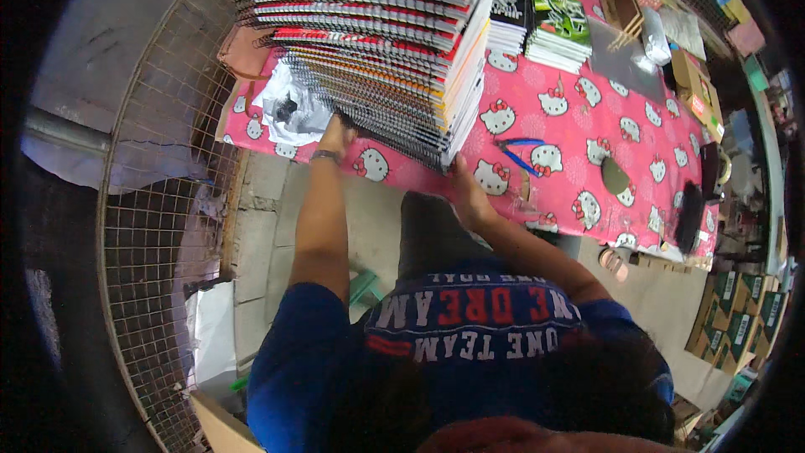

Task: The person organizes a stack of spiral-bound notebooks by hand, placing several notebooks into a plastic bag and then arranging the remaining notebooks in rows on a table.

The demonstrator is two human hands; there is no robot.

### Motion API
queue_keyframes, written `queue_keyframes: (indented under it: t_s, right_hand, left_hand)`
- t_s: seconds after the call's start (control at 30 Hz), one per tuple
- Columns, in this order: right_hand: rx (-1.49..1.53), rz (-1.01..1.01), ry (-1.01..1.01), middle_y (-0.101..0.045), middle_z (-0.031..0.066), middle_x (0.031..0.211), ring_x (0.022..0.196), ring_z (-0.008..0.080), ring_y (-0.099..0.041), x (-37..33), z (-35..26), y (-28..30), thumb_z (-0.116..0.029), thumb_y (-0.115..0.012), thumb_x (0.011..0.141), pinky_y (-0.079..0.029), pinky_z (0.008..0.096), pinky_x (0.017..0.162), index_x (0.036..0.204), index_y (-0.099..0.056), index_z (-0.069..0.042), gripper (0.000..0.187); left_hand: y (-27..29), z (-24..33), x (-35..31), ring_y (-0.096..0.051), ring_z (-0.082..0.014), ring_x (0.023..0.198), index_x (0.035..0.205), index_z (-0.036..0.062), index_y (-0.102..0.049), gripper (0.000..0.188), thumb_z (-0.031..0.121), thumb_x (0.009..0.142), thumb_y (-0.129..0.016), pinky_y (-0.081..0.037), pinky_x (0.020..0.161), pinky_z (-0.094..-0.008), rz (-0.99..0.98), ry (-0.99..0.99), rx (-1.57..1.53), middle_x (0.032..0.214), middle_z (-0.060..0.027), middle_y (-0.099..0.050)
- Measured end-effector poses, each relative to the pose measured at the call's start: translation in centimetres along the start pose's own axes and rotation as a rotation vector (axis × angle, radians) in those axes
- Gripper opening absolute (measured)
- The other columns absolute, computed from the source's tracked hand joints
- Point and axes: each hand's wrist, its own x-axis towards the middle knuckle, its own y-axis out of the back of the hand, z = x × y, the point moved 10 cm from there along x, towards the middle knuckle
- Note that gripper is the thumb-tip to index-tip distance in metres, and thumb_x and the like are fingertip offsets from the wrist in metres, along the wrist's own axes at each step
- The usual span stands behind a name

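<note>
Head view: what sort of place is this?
Probably a small notebook-binding workshop: a tall stack of wire-bound notebooks, a blue-handled plier-like tool on the pink-covered table, and stacked cartons nearby.

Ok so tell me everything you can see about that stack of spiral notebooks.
The stack of spiral notebooks is tall, its top reaching the picture's upper edge. Dark coils, probably wire, line the near side; red covers show toward the top, while pale page edges with orange-yellow streaks show on the right. It looks slightly uneven and leaning. The left hand and right hand grip it low at the near side. It appears over the pink table cover; whether it rests there is unclear.
</note>
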Motion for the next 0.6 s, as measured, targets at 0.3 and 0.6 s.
queue_keyframes:
  t_s: [0.3,0.6]
  right_hand:
    - [-0.022,0.151,0.076,-0.03,0.0071,0.146,0.135,0.0202,-0.023,0.4,-1.6,-0.1,-0.05,-0.029,0.097,-0.012,0.0339,0.112,0.142,-0.026,-0.002,0.067]
    - [0.137,0.134,-0.01,-0.035,0.0088,0.144,0.131,0.0227,-0.032,5.4,-6.8,3.5,-0.054,-0.028,0.095,-0.018,0.035,0.11,0.139,-0.035,-0.007,0.065]
  left_hand:
    - [-2.5,-2.0,-5.9,-0.055,-0.0201,0.098,0.124,0.0069,-0.046,0.049,0.045,0.098,-0.028,-0.046,0.085,-0.0334,-0.028,-0.006,-0.017,0.115,-0.0061,-0.057]
    - [-3.1,-10.2,-12.0,-0.047,-0.0168,0.076,0.113,0.01,-0.048,0.036,0.037,0.096,-0.031,-0.043,0.076,-0.0325,0.034,-0.114,-0.138,0.097,-0.0023,-0.054]
